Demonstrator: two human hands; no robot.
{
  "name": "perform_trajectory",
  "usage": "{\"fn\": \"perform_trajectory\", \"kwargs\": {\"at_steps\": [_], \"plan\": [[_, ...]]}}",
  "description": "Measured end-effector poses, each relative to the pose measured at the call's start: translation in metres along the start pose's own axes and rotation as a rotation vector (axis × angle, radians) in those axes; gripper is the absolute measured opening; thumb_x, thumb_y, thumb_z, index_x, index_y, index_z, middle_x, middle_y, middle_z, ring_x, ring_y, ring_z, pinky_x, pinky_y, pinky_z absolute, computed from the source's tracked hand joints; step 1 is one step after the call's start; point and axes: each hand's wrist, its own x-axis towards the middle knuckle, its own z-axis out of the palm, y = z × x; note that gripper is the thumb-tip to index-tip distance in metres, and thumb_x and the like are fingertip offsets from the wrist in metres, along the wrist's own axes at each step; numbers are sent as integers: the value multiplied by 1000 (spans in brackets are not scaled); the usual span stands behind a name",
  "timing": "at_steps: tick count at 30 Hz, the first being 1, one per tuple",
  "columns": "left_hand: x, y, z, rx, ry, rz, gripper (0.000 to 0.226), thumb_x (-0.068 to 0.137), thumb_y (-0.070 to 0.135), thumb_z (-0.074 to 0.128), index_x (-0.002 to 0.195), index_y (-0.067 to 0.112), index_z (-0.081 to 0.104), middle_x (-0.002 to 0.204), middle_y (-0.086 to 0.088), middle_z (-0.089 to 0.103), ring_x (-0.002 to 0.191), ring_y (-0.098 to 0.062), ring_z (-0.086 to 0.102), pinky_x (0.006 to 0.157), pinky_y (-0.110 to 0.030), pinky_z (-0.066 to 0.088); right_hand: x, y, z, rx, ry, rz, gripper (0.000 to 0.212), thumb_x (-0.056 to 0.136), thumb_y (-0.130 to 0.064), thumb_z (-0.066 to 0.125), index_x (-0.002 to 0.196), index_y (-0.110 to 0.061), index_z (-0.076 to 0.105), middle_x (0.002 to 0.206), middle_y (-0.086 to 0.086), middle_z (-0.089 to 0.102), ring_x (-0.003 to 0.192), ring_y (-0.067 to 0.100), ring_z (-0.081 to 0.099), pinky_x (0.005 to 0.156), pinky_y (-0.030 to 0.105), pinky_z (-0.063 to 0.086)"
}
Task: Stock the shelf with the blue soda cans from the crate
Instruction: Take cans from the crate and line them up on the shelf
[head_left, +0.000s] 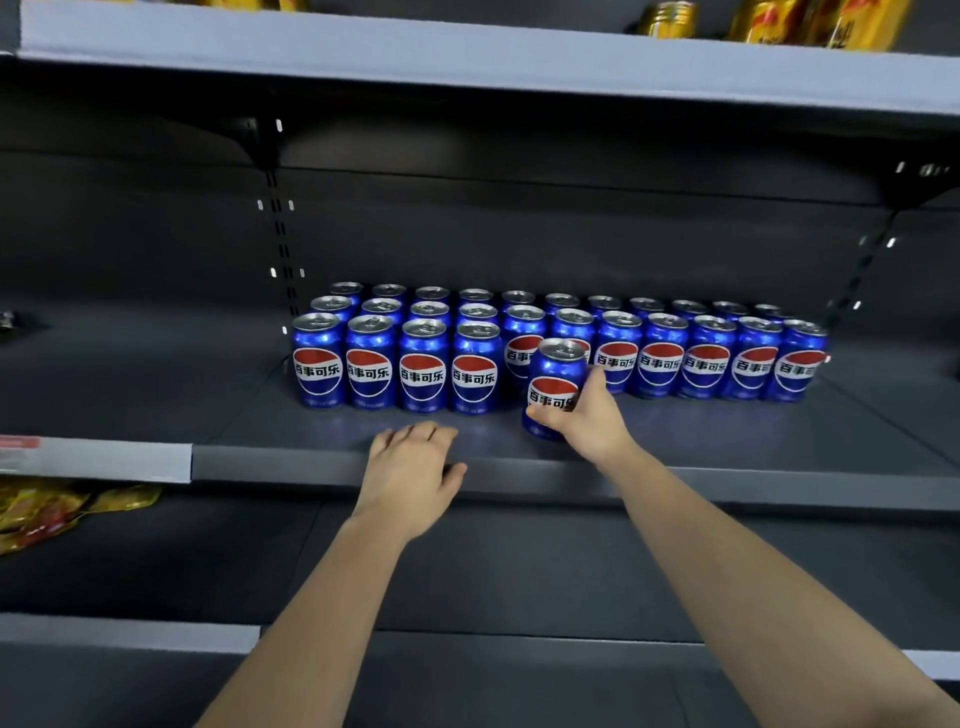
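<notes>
Can sits upright in the right hand, thumb and fingers wrapped round its lower half, low over the shelf just ahead of the stocked rows. Blue, red-white emblem, silver top. Left hand rests flat on the shelf edge, fingers relaxed.

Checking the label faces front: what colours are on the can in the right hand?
The can is blue with a red-and-white round logo, head view.

right grip holds a blue can; left grip rests on shelf edge.
</notes>
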Motion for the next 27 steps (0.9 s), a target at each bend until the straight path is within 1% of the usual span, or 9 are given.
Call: {"fn": "perform_trajectory", "kwargs": {"at_steps": [3,6,10,12,14,16,21,23,27], "plan": [[10,9,8,-13,7,-24,47,97,41,41,141,26,40,138,6,47,129,-14,40,113,-35,18,10,5,3,-42,-18,-40,77,66,-22,86,119,-20,31,121,2,57,109,19,58,95,36,49],[18,19,16,-25,26,-51,44,97,43,38,138,26,45,134,4,49,126,-17,42,108,-35,22,18,7,6,-47,-34,-62,81,58,-15,83,115,-24,25,119,3,55,110,20,56,97,41,50],[27,27,26,19,48,-78,44,98,48,33,131,26,51,129,3,48,122,-20,40,103,-38,25,26,10,9,-57,-53,-94,81,59,-16,84,115,-22,26,121,1,53,110,18,57,95,39,50],[31,27,29,34,54,-94,52,95,54,24,126,26,54,124,4,49,118,-19,41,101,-39,26,30,10,10,-51,-79,-103,80,65,-17,85,120,-19,27,124,-1,54,111,16,57,93,34,49],[35,27,30,52,67,-98,71,83,62,7,121,27,56,118,5,49,113,-18,42,99,-39,27,34,8,10,-59,-105,-117,80,68,-16,85,127,-13,30,127,-1,54,111,13,55,92,28,45],[38,26,33,64,90,-99,78,75,63,1,117,28,56,114,6,50,109,-18,43,96,-38,29,37,7,9,-86,-114,-137,82,68,-19,87,131,-12,34,130,0,55,115,14,55,93,26,43],[45,21,34,67,95,-101,73,73,66,7,113,29,55,111,7,50,106,-17,43,90,-37,32,35,11,9,-142,-102,-161,76,73,-27,83,134,-12,39,132,1,57,121,17,54,90,21,40],[45,20,35,72,99,-108,69,73,66,10,111,31,55,109,9,50,104,-16,44,89,-35,33,34,13,10,-157,-110,-157,76,76,-30,81,135,-11,39,133,2,57,123,18,53,90,21,40],[44,20,39,62,158,-122,61,76,63,16,107,32,57,104,10,51,101,-15,45,84,-34,33,35,15,11,-146,-96,-146,75,75,-34,81,134,-13,40,131,0,58,120,16,55,92,23,43]]}}
